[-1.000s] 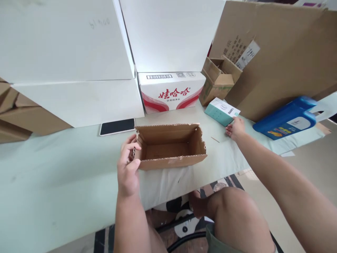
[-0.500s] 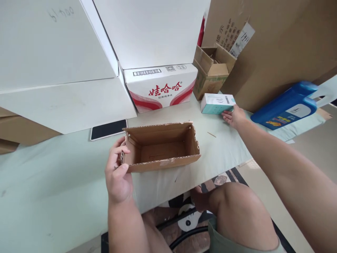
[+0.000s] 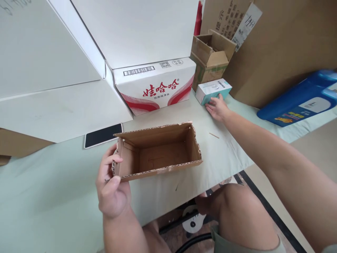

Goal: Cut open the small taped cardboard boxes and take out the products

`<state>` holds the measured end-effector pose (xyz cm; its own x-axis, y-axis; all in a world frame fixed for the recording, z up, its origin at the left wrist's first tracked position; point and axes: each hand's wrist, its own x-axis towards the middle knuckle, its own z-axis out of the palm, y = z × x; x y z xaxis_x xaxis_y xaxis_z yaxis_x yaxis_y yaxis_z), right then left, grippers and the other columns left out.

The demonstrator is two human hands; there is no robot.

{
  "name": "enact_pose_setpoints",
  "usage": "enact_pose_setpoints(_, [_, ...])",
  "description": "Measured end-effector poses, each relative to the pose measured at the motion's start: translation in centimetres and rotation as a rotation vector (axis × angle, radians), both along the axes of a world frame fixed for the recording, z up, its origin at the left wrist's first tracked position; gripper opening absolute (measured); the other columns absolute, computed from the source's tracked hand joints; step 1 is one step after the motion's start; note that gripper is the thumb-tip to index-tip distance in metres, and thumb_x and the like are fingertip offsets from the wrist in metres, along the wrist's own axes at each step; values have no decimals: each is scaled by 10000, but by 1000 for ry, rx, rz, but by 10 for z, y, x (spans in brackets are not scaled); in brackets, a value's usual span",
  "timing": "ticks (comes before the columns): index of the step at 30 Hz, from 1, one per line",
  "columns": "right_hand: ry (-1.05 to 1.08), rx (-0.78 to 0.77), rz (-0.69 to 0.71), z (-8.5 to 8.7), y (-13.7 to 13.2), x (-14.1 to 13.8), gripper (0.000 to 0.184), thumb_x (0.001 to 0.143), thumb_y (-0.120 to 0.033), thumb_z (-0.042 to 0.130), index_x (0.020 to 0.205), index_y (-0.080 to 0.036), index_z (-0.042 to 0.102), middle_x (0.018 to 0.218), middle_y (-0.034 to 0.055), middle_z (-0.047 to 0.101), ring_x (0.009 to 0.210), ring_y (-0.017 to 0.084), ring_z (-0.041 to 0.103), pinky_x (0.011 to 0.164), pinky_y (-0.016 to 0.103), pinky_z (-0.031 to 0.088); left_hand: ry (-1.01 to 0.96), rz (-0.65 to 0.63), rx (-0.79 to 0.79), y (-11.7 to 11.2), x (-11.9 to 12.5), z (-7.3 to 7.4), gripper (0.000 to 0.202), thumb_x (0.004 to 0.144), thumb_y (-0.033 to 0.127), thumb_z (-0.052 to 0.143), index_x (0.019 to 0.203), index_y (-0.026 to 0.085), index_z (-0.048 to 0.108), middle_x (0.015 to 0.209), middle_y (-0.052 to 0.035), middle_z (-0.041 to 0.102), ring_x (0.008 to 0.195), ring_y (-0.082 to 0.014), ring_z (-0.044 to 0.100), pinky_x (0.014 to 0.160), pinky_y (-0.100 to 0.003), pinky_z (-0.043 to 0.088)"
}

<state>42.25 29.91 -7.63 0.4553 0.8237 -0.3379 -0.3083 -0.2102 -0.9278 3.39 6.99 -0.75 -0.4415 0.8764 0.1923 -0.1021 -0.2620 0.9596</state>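
An open brown cardboard box [image 3: 160, 154] with rough cut edges sits on the pale green table [image 3: 52, 196] near its front edge. My left hand [image 3: 112, 186] grips the box's left end wall, thumb on the near corner and fingers curled round the outside. My right hand [image 3: 217, 108] reaches far right and rests against the near side of a small white and teal carton [image 3: 212, 89], fingers spread over it. The brown box is empty inside.
A black phone [image 3: 103, 135] lies left of the brown box. Behind stand large white boxes [image 3: 52, 70], a red-and-white drinks carton [image 3: 155, 84], a small open cardboard box [image 3: 212, 56] and a big cardboard sheet [image 3: 284, 45]. A blue pack [image 3: 297, 100] lies at right. My knee [image 3: 237, 211] shows below the table edge.
My right hand has pushed the white and teal carton leftward and turned it, following it toward the drinks carton. My left hand keeps hold of the brown box. The view has shifted down-left.
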Motion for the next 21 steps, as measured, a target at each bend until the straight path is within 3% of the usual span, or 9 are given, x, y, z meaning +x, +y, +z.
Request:
enact_pose_setpoints(8, [-111, -43, 27, 3, 66, 0, 769, 880, -233, 678, 1573, -407, 392, 1203, 26, 709, 1025, 169, 743, 887, 301, 626, 67, -54, 22, 3, -3, -7, 251, 660, 470, 706, 850, 306, 717, 1356, -40, 681, 1260, -403, 613, 989, -555, 521])
enact_pose_setpoints(11, [-168, -54, 57, 7, 92, -7, 675, 886, -179, 651, 1497, -403, 469, 1222, 3, 713, 1065, 157, 730, 938, 314, 616, 174, -75, 32, 1, -8, -10, 318, 718, 581, 695, 881, 310, 665, 1369, -44, 667, 1253, -402, 636, 988, -569, 538])
enact_pose_setpoints(15, [-247, -52, 117, 10, 119, -24, 555, 817, 16, 580, 1273, -297, 630, 1299, 3, 701, 1174, 129, 690, 1020, 291, 583, 210, -73, 16, -1, -11, -9, 387, 734, 657, 692, 889, 306, 648, 1399, -57, 649, 1279, -417, 629, 960, -564, 549])
enact_pose_setpoints(18, [-297, -29, 137, 9, 120, -36, 450, 797, 69, 540, 1089, -247, 674, 1363, 20, 692, 1265, 142, 659, 1065, 306, 571, 201, -78, 16, 0, -12, -9, 395, 736, 662, 701, 891, 302, 658, 1415, -53, 638, 1280, -415, 628, 975, -566, 551])
enact_pose_setpoints(21, [-369, 20, 126, 9, 90, -42, 344, 833, 17, 580, 1035, -243, 679, 1364, 27, 701, 1349, 173, 621, 1135, 368, 544, 173, -104, 24, 1, -12, -10, 360, 728, 622, 726, 886, 301, 683, 1410, -54, 641, 1299, -417, 620, 991, -570, 556])
